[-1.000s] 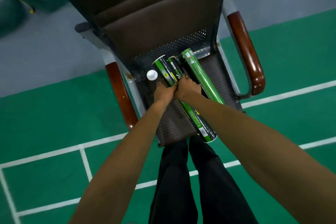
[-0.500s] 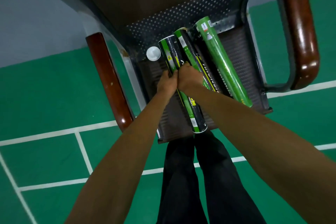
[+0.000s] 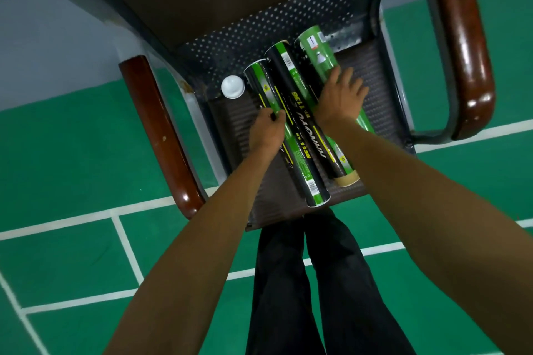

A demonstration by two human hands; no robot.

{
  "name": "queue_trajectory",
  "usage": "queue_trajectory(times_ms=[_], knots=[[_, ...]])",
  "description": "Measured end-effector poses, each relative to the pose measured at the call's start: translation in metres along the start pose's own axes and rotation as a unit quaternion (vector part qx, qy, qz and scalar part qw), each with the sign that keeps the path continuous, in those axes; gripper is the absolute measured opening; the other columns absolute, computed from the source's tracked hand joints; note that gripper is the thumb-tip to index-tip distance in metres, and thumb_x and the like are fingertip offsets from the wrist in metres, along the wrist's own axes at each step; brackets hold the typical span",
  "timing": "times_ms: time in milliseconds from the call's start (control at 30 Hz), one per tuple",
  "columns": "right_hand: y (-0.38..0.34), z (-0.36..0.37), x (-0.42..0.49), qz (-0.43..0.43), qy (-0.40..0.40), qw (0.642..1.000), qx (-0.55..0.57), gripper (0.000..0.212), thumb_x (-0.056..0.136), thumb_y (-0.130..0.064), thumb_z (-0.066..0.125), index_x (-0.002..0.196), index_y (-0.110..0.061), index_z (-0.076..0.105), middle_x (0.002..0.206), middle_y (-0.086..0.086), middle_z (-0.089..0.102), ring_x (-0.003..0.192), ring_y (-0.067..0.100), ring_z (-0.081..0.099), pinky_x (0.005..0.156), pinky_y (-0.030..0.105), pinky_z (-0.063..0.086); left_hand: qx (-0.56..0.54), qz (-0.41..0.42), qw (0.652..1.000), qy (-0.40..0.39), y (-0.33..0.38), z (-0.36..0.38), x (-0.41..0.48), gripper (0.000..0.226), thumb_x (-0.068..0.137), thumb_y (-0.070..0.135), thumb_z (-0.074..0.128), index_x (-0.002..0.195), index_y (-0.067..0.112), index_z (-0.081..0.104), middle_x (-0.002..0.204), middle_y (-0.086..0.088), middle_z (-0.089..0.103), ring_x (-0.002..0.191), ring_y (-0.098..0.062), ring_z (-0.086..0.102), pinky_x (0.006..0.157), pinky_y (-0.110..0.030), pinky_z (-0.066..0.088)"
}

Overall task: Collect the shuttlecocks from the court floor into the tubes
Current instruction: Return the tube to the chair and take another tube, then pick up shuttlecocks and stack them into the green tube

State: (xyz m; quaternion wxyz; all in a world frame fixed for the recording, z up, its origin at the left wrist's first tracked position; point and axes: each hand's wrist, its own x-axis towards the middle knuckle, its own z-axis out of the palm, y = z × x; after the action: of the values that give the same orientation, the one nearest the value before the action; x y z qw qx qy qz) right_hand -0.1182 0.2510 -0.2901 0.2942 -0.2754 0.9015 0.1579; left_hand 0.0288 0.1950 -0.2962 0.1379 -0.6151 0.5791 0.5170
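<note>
The right hand (image 3: 340, 98) has parted from the left hand (image 3: 266, 131) and lies spread flat on the green tube (image 3: 315, 52) beneath it; the left hand pinches the left tube (image 3: 308, 179), probably selecting it.

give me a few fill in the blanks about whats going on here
1. The tubes lie on the seat of a ____.
2. The left hand grips the tube nearest the white ____.
3. The right hand holds ____; it rests flat on the light green tube.

Missing words: chair; cap; nothing
</note>
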Motion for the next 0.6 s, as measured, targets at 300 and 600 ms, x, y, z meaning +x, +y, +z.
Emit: queue_trajectory(times_ms=[300, 600], knots=[[0.015, 0.026, 0.016, 0.039, -0.069, 0.992, 0.101, 0.108, 0.086, -0.023, 0.077, 0.160, -0.009, 0.000, 0.156, 0.025, 0.026, 0.137, 0.049, 0.037, 0.105, 0.067, 0.038, 0.183, 0.150, 0.971, 0.019, 0.036, 0.026, -0.003, 0.042, 0.100, 0.038, 0.057, 0.134, 0.012, 0.056, 0.140, -0.015, 0.048, 0.133, -0.035, 0.042, 0.113, -0.041, 0.034], [0.032, -0.001, -0.017, -0.044, 0.052, 0.994, 0.088, 0.094, 0.081, -0.025, 0.078, 0.153, -0.003, 0.021, 0.141, 0.021, 0.038, 0.126, 0.044, 0.043, 0.099, 0.058, 0.043, 0.034, 0.068, 0.997, -0.003, 0.074, 0.020, -0.009, 0.061, 0.098, 0.047, 0.061, 0.143, 0.008, 0.046, 0.141, -0.016, 0.056, 0.129, -0.034, 0.054, 0.106, -0.038, 0.043]])
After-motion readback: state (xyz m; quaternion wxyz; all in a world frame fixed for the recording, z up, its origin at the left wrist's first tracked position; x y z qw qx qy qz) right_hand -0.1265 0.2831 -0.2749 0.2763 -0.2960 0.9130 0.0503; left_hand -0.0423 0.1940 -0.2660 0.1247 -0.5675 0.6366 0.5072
